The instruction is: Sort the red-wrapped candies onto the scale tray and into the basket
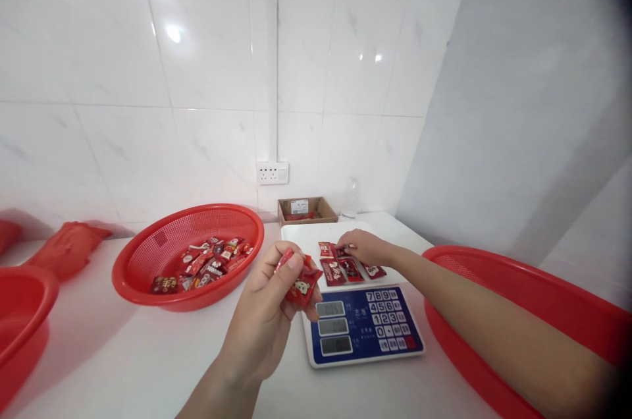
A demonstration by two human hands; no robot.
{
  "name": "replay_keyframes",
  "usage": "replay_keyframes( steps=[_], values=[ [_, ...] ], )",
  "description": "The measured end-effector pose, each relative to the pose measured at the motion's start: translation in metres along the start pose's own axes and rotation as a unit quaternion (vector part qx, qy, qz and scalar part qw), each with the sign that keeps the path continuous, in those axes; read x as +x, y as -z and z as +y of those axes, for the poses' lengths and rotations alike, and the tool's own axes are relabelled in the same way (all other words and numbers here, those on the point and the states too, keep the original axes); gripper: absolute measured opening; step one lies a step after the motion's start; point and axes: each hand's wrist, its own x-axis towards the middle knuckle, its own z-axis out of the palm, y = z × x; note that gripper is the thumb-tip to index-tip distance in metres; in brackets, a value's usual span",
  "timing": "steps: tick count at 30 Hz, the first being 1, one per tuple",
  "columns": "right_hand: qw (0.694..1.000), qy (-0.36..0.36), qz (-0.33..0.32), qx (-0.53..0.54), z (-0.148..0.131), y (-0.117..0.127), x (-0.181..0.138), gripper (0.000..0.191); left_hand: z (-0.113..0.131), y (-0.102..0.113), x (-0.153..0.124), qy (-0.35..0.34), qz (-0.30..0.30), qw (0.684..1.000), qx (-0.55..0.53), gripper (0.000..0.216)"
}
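My left hand (pixel 264 304) is closed around small red snack packets (pixel 302 286), held just left of the digital scale (pixel 363 366); how many it holds cannot be made out. Over the scale's white platform, my right hand (pixel 366 248) has its fingertips pinched down on a small packet (pixel 342 251), which the fingers partly cover. Several more red and dark-red packets (pixel 333 272) lie in loose rows on the platform around those fingers. The scale's blue panel has a keypad and three grey displays; the top one seems to read 0.05.
Left of the scale, a red perforated basket (pixel 190 211) holds several mixed packets. Another red basin (pixel 24 280) is at the left edge, with a red bag (pixel 69 251) behind it. A large red basin (pixel 518 267) lies under my right forearm. Behind the scale stands a cardboard box (pixel 320 209).
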Motion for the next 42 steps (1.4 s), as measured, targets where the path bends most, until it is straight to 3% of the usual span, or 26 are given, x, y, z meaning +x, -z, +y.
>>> replay_keyframes(
  steps=[10,20,26,33,42],
  values=[
    [0.998,-0.057,0.022,-0.011,0.007,0.009,-0.015,0.036,-0.001,0.000,0.000,-0.002,0.000,1.000,0.007,0.018],
    [0.999,-0.027,0.002,-0.023,0.006,0.000,-0.019,0.043,0.000,-0.001,-0.002,-0.002,-0.007,1.000,0.007,0.015],
    [0.999,-0.046,-0.008,-0.021,0.005,0.007,-0.026,0.039,-0.001,-0.001,-0.001,0.000,-0.003,1.000,0.005,0.018],
    [0.990,-0.132,-0.034,-0.027,0.003,0.016,-0.046,0.031,-0.002,0.000,0.000,0.001,-0.005,1.000,0.002,0.018],
    [0.988,-0.140,-0.060,-0.019,-0.012,0.013,-0.056,0.026,-0.003,0.001,-0.001,0.002,-0.011,1.000,0.002,0.018]
  ],
)
